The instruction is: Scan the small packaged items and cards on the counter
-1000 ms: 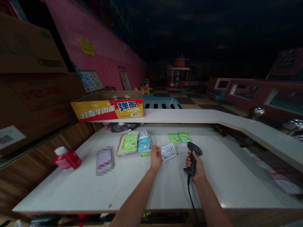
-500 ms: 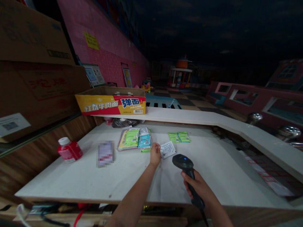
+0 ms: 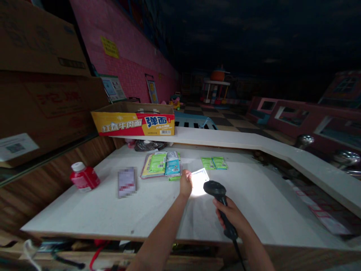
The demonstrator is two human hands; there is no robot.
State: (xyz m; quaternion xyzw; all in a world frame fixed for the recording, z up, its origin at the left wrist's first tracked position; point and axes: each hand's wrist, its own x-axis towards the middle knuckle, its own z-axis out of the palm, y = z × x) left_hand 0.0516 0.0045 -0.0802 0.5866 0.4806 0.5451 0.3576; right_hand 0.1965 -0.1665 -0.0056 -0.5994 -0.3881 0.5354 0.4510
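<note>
My right hand [image 3: 229, 212] is wrapped round the handle of a black barcode scanner [image 3: 216, 188], whose head points left. Bright white light falls from it on a small flat packet [image 3: 199, 177], washing out its print. The fingers of my left hand [image 3: 185, 183] pinch the packet's left edge above the white table [image 3: 158, 210]. Just left of that hand lies a stack of packets, with a green packet [image 3: 158, 162] and a blue packet [image 3: 172, 166] on top. Two joined green packets [image 3: 214, 163] lie behind the scanner.
A red bottle with a white cap [image 3: 84, 177] and a blurred-out item [image 3: 126, 182] stand at left. On the raised white ledge [image 3: 220, 136] sits an open noodle carton [image 3: 134, 122]. Brown boxes [image 3: 50, 105] pile up at far left. The scanner's cable [image 3: 239, 256] hangs over the front edge.
The scanner's light has come on and now floods the packet. My right hand has shifted the scanner slightly left and up; my left hand keeps its hold.
</note>
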